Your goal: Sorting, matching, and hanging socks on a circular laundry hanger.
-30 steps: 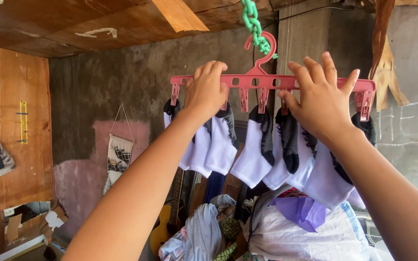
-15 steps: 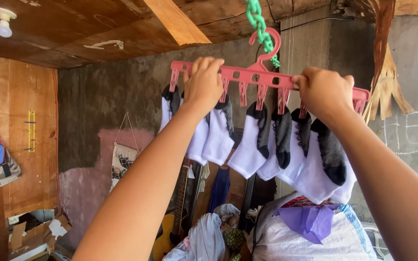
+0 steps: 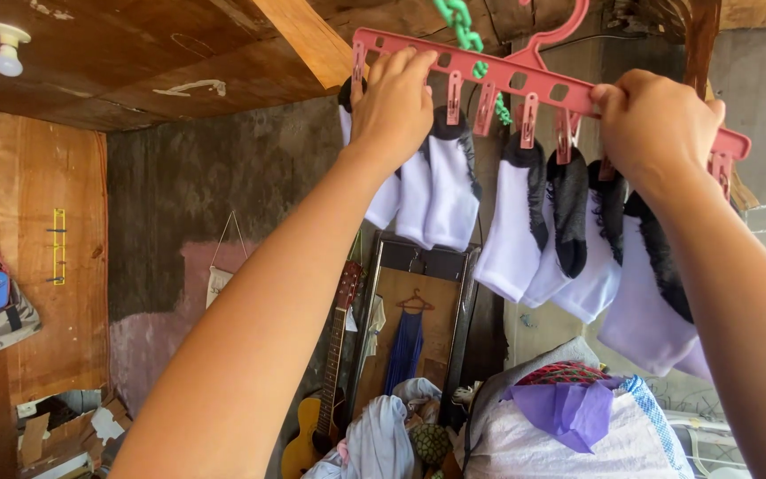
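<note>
Under wooden ceiling point(image 3: 135, 53), sock-laden hanger point(image 3: 525, 80)

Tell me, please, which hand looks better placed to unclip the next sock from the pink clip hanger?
Probably the left hand: its fingers rest on the pink clip hanger right at the clips holding white socks. The right hand grips the hanger's lower end, steadying it.

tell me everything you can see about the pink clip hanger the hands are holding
The pink clip hanger looks like plastic: a flat slotted bar with a hook on top and a row of pegs below. It tilts down to the right, just under the wooden ceiling, by a green chain. The pegs hold white socks with black cuffs. The left hand grips the bar near its left end, the right hand near its right end.
</note>
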